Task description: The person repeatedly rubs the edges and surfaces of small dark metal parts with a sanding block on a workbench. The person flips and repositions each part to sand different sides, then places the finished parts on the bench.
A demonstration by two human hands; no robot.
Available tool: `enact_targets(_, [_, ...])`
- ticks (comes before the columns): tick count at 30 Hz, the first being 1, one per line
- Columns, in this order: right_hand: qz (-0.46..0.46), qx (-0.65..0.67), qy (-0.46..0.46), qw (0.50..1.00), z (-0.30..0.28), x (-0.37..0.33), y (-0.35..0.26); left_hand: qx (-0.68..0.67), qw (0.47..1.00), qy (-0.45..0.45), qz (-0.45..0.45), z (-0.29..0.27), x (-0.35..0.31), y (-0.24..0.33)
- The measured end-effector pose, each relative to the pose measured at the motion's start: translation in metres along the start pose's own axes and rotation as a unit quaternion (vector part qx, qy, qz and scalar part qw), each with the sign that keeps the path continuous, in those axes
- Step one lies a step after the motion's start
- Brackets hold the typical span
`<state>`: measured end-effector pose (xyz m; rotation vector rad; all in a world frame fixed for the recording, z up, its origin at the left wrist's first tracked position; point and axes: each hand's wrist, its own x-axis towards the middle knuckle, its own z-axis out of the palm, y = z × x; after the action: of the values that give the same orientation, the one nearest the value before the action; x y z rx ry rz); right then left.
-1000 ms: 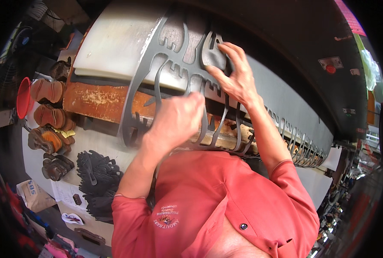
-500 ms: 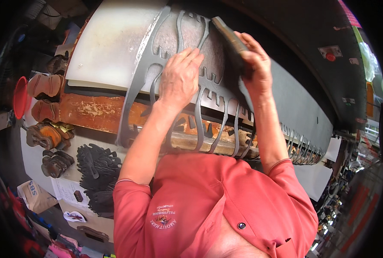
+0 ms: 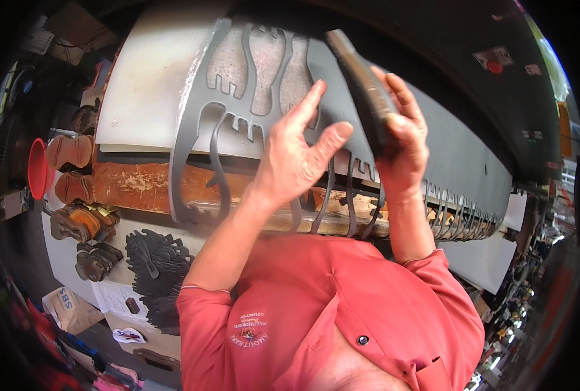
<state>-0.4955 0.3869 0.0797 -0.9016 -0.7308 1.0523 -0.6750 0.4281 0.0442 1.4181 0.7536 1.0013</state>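
A long dark grey rubber-like sheet (image 3: 427,137) with curved, toothed openings cut out of it lies across a pale cutting board (image 3: 146,78). Its cut edge hangs over the front in thin strips. My left hand (image 3: 293,153) is over the sheet, fingers stretched and thumb apart, with nothing in it. My right hand (image 3: 404,140) grips what looks like a cutting die (image 3: 362,72), a thick flat piece with a brownish edge, tilted up on its side above the sheet. Motion blurs its lower part, and its outline is hidden.
A dark machine head (image 3: 446,39) with a red button (image 3: 494,67) spans the far side. A worn wooden ledge (image 3: 133,186) runs along the front. At left are a red bowl (image 3: 38,169), several shaped dies (image 3: 75,225) and a pile of dark cut pieces (image 3: 156,260).
My left hand has lifted and turned, its thumb now spread. My right hand has shifted slightly right and down with the die. The cut sheet has slid to the left.
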Motion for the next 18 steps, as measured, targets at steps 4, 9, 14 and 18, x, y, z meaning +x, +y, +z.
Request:
enact_targets(4, [0.021, -0.012, 0.019, 1.000, 0.018, -0.021, 0.022, -0.029, 0.999, -0.030, 0.026, 0.025, -0.009, 0.008])
enact_targets(9, [0.046, -0.016, 0.033, 0.998, 0.025, -0.029, 0.027, -0.021, 0.999, -0.038, 0.002, 0.017, -0.020, -0.002])
enact_targets(14, [0.076, -0.005, 0.040, 0.996, 0.016, -0.025, 0.022, 0.024, 0.994, 0.043, -0.097, 0.006, -0.034, -0.003])
enact_targets(18, [0.089, 0.080, 0.028, 0.992, -0.010, -0.015, 0.004, -0.022, 0.977, 0.194, -0.087, -0.044, -0.027, -0.013])
